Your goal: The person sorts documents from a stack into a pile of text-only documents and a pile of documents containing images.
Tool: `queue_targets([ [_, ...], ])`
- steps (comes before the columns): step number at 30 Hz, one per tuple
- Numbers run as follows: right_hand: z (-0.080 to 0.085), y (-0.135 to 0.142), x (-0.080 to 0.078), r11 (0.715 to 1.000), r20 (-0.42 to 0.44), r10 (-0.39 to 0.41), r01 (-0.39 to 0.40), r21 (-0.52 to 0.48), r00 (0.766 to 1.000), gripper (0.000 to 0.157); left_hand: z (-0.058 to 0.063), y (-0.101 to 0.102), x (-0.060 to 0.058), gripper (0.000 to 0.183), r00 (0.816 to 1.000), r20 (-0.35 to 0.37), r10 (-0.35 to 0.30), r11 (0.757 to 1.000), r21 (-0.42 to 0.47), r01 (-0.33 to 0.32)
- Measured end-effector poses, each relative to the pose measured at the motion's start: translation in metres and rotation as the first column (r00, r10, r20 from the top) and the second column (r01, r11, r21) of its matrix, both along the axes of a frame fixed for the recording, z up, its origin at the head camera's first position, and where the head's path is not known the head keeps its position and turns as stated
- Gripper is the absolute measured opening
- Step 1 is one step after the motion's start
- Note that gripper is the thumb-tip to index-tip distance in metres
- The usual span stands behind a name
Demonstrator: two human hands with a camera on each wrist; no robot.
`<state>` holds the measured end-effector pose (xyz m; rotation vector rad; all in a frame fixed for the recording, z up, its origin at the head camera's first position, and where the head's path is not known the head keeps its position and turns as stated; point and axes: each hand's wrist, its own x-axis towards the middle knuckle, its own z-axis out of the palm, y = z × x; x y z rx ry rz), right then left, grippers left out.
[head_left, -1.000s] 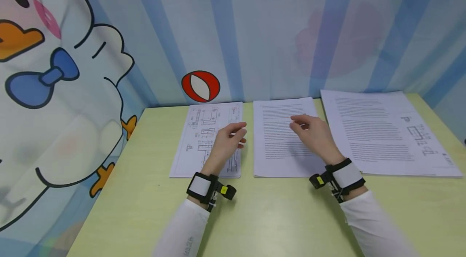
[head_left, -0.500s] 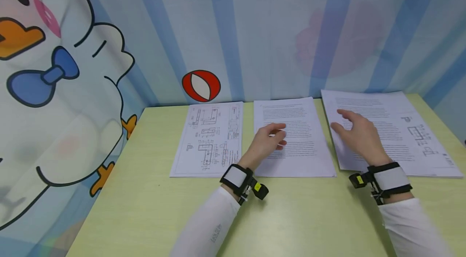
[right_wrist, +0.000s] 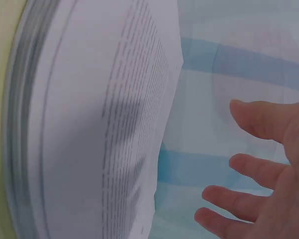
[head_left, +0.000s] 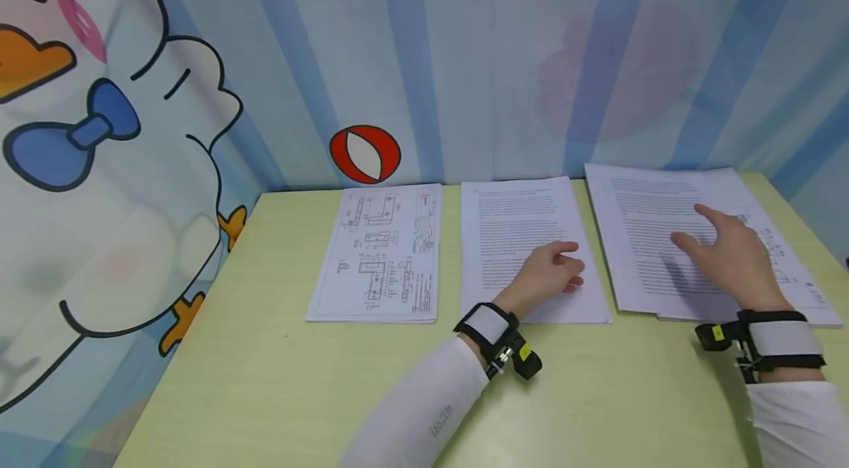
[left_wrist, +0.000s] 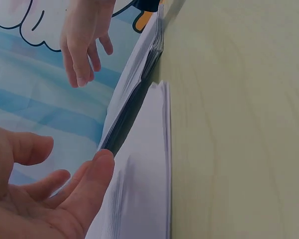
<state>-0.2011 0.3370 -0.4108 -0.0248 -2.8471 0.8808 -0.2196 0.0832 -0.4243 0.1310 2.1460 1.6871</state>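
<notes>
Hovering above paper stacks (head_left: 507, 225) (head_left: 653, 221), both empty hands (head_left: 542, 276) (head_left: 736, 262) hang half-spread.

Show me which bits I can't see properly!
- Head view: what the middle white printed paper stack says, too small to read.
- Head view: part of the rightmost white printed paper stack, hidden behind the right hand.
- Head view: the white cartoon bird's orange beak, cut off by the left edge.
- Right wrist view: what the printed page says, blurred.

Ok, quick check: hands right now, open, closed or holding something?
Left hand: open, holding nothing, above the middle paper stack.
Right hand: open, holding nothing, above the right paper stack.
</notes>
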Motion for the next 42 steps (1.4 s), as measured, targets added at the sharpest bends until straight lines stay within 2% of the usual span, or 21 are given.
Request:
queue_targets([
  [6, -0.01, 0.02, -0.001, 1.0, 0.05, -0.019, 0.02, -0.012, 0.999, 0.076, -0.007, 0.023, 0.003, 0.041, 0.997, 0.07, 0.02, 0.999, 0.035, -0.022],
  [10, -0.019, 0.031, -0.003, 0.997, 0.085, -0.077, 0.074, 0.031, 0.993, 0.08, -0.01, 0.034, 0.006, 0.043, 0.99, 0.138, 0.027, 0.995, 0.087, -0.039],
  [14, -0.024, 0.04, -0.004, 0.992, 0.157, -0.122, 0.115, 0.055, 0.98, 0.084, -0.013, 0.043, 0.007, 0.046, 0.981, 0.193, 0.038, 0.992, 0.114, -0.06],
  [20, -0.024, 0.047, -0.004, 0.997, 0.238, -0.08, 0.076, 0.023, 0.968, 0.087, -0.02, 0.054, 0.005, 0.046, 0.973, 0.228, 0.041, 0.985, 0.152, -0.077],
  [27, -0.022, 0.043, 0.001, 0.995, 0.244, -0.095, 0.094, 0.014, 0.965, 0.088, -0.024, 0.066, 0.007, 0.024, 0.982, 0.191, -0.015, 0.996, 0.09, -0.002],
  [33, -0.022, 0.041, 0.001, 0.994, 0.226, -0.107, 0.109, 0.005, 0.968, 0.085, -0.024, 0.069, 0.009, 0.022, 0.992, 0.121, -0.034, 0.998, 0.054, 0.028],
  [37, -0.021, 0.037, 0.001, 0.995, 0.223, -0.096, 0.101, -0.014, 0.97, 0.083, -0.023, 0.069, 0.01, 0.022, 0.996, 0.087, -0.015, 1.0, 0.019, 0.013],
  [42, -0.021, 0.03, 0.0, 0.996, 0.19, -0.084, 0.088, -0.014, 0.978, 0.077, -0.024, 0.069, 0.007, 0.025, 0.995, 0.097, 0.035, 0.999, 0.034, -0.038],
])
